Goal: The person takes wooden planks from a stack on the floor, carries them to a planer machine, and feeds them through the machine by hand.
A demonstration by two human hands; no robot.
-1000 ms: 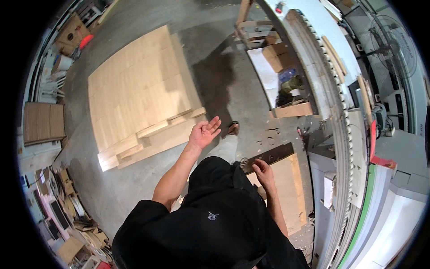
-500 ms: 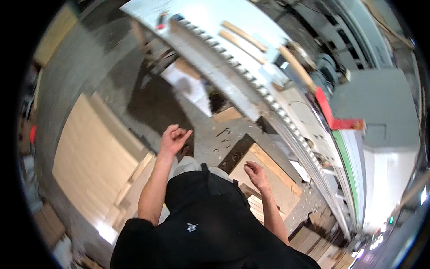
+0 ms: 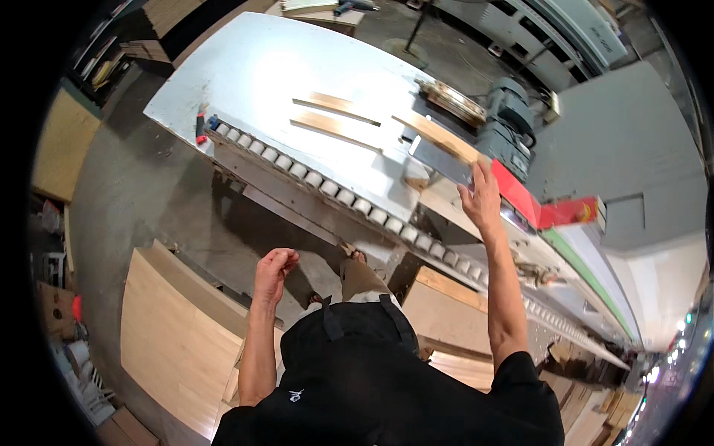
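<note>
My right hand (image 3: 482,195) reaches forward over the machine's edge, fingers stretched and thumb apart. Its fingertips are at the near end of a wooden strip (image 3: 435,136) lying along the machine; I cannot tell whether they touch it. Beside the thumb lies a flat grey metal plate (image 3: 440,160). Two more wooden strips, a farther one (image 3: 338,106) and a nearer one (image 3: 335,131), rest on the white tabletop (image 3: 245,89). My left hand (image 3: 274,269) hangs in front of my body above the floor, fingers curled in, with nothing visible in it.
A row of white rollers (image 3: 312,180) edges the table. Red-handled pliers (image 3: 201,126) lie at its left corner. A red guard (image 3: 520,195) and a grey motor (image 3: 507,126) stand right of my hand. Stacked wooden panels (image 3: 171,334) sit at left, a board (image 3: 446,312) at right.
My right hand has moved forward from near my body to the strip on the machine. The left hand's fingers have curled in. My view has turned toward the table.
</note>
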